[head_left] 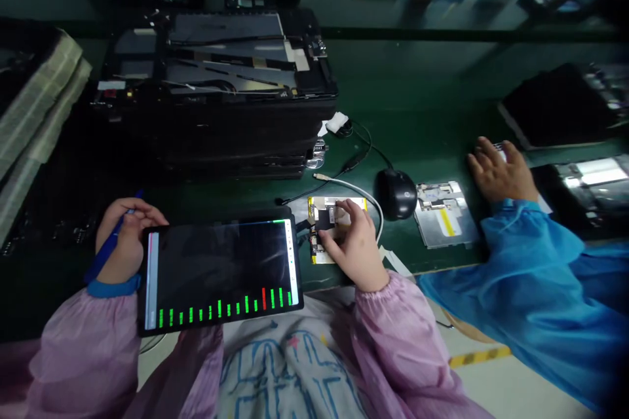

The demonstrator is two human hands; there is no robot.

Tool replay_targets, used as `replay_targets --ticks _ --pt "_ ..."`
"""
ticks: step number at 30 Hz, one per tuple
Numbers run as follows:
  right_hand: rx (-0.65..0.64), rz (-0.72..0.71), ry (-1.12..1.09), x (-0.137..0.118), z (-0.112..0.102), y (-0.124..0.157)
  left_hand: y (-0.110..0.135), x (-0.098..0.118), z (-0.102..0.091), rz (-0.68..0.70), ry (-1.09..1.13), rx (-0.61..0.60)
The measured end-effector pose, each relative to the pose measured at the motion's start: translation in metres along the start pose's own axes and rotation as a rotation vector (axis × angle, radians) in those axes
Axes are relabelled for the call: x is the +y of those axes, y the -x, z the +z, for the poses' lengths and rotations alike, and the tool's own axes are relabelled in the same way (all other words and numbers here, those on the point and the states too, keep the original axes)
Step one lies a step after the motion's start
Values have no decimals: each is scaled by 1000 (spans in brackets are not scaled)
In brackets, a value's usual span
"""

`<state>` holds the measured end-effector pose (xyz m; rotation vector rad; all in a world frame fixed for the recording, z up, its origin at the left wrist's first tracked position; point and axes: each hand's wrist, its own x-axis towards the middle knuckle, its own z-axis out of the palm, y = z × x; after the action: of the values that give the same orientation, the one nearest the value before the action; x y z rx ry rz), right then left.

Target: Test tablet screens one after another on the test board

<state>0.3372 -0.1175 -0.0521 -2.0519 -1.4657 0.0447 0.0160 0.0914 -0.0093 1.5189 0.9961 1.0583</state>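
Observation:
A black tablet point(221, 272) lies in front of me with green and red bars lit along its lower edge. My left hand point(124, 239) is closed round a blue pen point(105, 252) and rests against the tablet's left edge. My right hand point(351, 242) pinches a small black connector point(324, 217) on a yellow-taped circuit board point(319, 252) just right of the tablet. A white cable point(361, 190) curves away from the board.
A tall stack of open tablet bodies point(221, 91) stands behind the tablet. A black mouse point(396, 193) and a metal plate point(445, 213) lie to the right. A co-worker's hand point(498, 173) in a blue sleeve rests near more devices point(565, 108).

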Motion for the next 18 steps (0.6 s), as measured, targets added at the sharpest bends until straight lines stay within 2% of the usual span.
replay_targets --ticks 9,15,18 --pt "-95 -64 185 -5 -6 -8 0 2 4 36 14 11" --pt "-197 -126 208 -6 -20 -16 3 5 1 3 -28 6" --pt "-255 -172 181 -5 -28 -21 5 7 1 -9 -121 46"
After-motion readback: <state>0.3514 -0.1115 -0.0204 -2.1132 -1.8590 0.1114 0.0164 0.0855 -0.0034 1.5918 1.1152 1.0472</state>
